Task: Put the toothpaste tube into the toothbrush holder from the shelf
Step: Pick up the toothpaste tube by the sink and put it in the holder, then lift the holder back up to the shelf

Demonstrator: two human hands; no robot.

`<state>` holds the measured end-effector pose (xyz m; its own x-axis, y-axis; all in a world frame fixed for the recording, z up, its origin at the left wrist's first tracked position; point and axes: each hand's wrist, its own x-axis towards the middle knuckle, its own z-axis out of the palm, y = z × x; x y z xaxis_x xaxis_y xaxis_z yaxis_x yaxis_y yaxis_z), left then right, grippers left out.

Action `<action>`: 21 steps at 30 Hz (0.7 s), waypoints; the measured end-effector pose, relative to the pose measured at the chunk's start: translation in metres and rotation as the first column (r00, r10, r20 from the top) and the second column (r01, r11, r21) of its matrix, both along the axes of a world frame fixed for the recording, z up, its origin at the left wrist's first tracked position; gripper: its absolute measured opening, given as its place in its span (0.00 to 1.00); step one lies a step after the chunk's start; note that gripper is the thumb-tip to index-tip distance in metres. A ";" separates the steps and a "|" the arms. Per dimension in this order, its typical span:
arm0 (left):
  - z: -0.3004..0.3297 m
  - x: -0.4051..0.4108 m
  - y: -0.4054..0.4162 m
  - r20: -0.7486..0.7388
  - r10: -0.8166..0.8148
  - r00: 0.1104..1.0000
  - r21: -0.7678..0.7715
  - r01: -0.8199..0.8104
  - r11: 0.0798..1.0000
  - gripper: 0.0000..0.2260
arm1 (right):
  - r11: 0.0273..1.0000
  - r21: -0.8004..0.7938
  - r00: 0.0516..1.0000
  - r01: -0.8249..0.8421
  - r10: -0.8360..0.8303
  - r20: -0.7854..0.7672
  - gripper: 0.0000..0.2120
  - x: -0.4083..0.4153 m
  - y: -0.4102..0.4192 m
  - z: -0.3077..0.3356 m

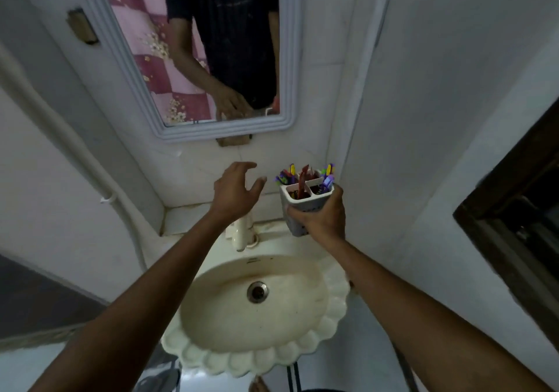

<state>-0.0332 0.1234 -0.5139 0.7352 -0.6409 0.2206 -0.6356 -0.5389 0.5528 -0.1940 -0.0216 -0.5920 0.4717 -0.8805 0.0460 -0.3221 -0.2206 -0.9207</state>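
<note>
- White plastic toothbrush holder [304, 207], split into four compartments by a cross divider, is held up in the air to the right of the tap, above the back right edge of the sink.
- The right hand [322, 217] grasps the holder around its lower body, fingers wrapped across the front and thumb on the right side.
- A red toothpaste tube [302, 184] stands tilted in the compartment nearest the camera on the left side, with its upper end sticking out above the rim.
- Purple, yellow and blue toothbrushes [328, 177] fill the other compartments and poke above the rim.
- The left hand [234, 190] hovers empty above the tap, fingers spread and slightly curled, just left of the holder and not touching it.
- A cream tap [240, 234] stands at the back of a cream scalloped sink [193, 352].
- A mirror [193, 131] with a pale ribbed frame hangs on the wall above, and it reflects a person in a dark shirt.
</note>
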 end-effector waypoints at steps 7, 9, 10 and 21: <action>0.091 -0.002 -0.026 0.228 0.070 0.971 -0.169 -0.032 0.985 0.22 | 0.981 -0.191 0.974 0.037 0.007 0.228 0.56 0.003 -0.048 0.117; 0.123 -0.001 -0.035 0.268 0.062 0.961 -0.203 -0.006 0.979 0.20 | 0.971 -0.235 0.958 0.051 0.018 0.286 0.56 0.006 -0.062 0.155; 0.139 0.000 -0.038 0.291 0.061 0.955 -0.219 0.005 0.976 0.20 | 0.965 -0.254 0.947 0.060 0.025 0.319 0.56 0.006 -0.068 0.175; 0.314 -0.001 -0.058 0.519 0.092 0.850 -0.310 0.086 0.947 0.17 | 0.901 -0.407 0.828 0.146 0.114 0.549 0.54 -0.003 -0.099 0.372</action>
